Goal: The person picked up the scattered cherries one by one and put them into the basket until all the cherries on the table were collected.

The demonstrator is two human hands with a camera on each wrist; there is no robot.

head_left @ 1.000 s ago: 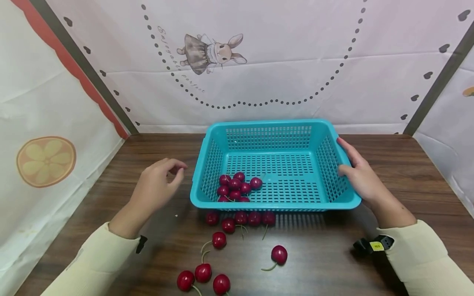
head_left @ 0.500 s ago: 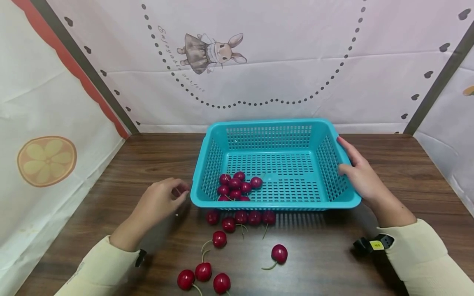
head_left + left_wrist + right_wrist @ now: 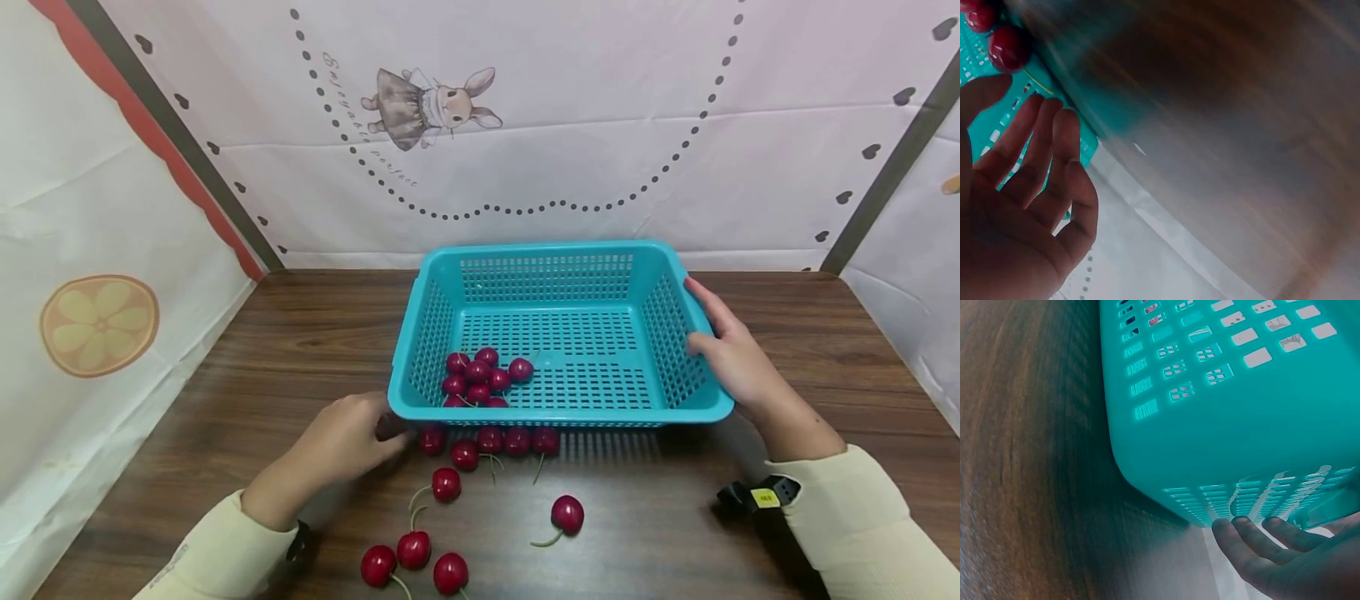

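A turquoise perforated basket stands on the wooden table with several dark red cherries in its front left corner. My right hand holds its right side, thumb over the rim and fingers along the outer wall. My left hand is at the basket's front left corner, beside a cherry lying in front of the basket. In the left wrist view the fingers are loosely bent, thumb apart, with nothing between them; a cherry shows just beyond the fingertips. The head view partly hides those fingertips under the rim.
More cherries with stems lie on the table: a row along the basket's front, one cherry towards the middle, and a group near the front edge. A printed cloth hangs behind the basket.
My left hand has moved down and right, from left of the basket to its front left corner by the cherry. The right hand stays on the basket, and the cherries have not moved.
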